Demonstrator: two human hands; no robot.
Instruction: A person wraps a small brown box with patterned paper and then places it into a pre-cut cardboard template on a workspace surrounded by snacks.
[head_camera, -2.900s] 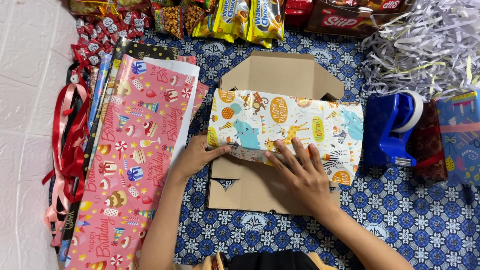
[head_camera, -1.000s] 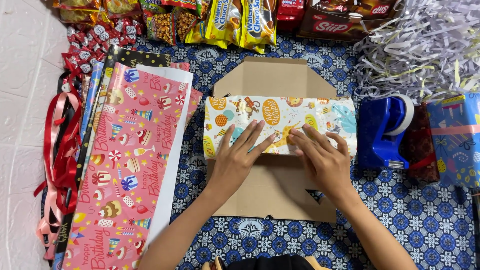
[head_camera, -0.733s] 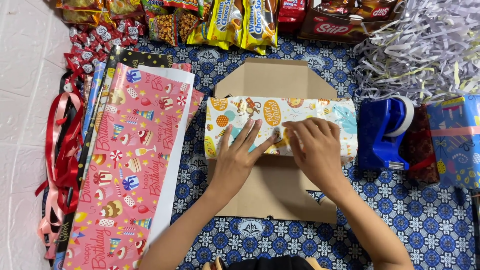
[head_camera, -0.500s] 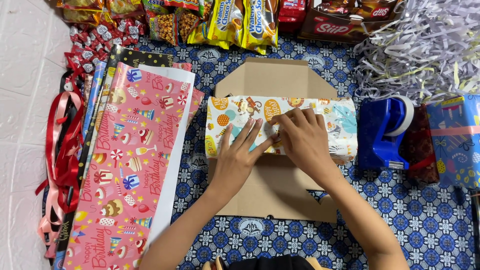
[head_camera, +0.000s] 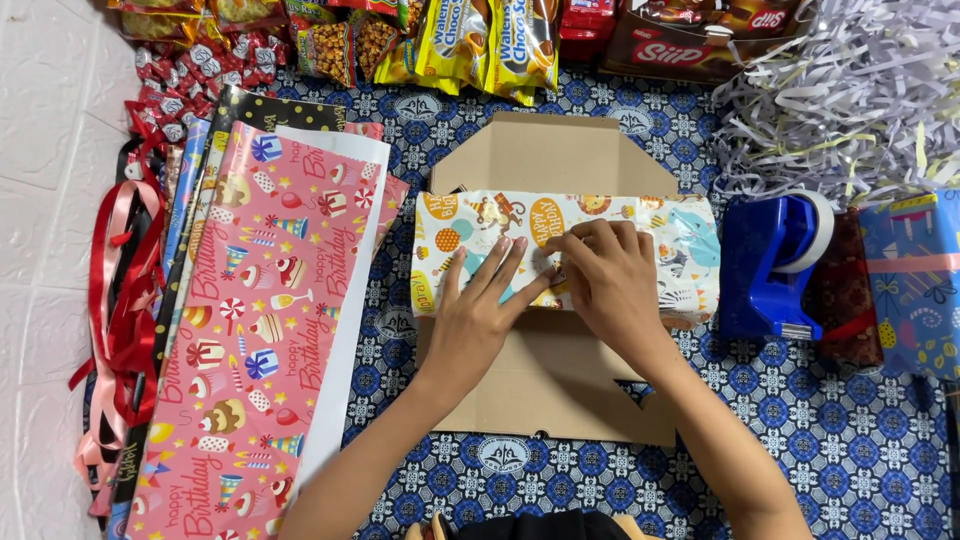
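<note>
pressing the paper seam down on the wrapped box

your left hand (head_camera: 480, 315) lies flat and open, fingers spread, palm down on the near face of the wrapped box (head_camera: 565, 255). it grips nothing; it only pins the paper. your right hand (head_camera: 610, 275) is half curled, fingertips pressed on the paper close beside the left fingertips, where the overlap seems to run. whether a bit of tape sits under those fingertips cannot be told.

the box rests on the flattened cardboard sheet (head_camera: 545, 385), near its middle, on the blue patterned cloth (head_camera: 830, 440).

to do this well, keep the left palm steady so the paper stays taut, and work the right fingertips along the seam rather than lifting them, so no slack creeps in. press evenly; the paper looks thin and would likely crease.

the box's long axis runs left to right across your view, one end toward the pink wrapping sheets (head_camera: 265, 320), the other toward the blue tape dispenser (head_camera: 770, 265), which stands just beside that end. its broad face points up at you.
</note>
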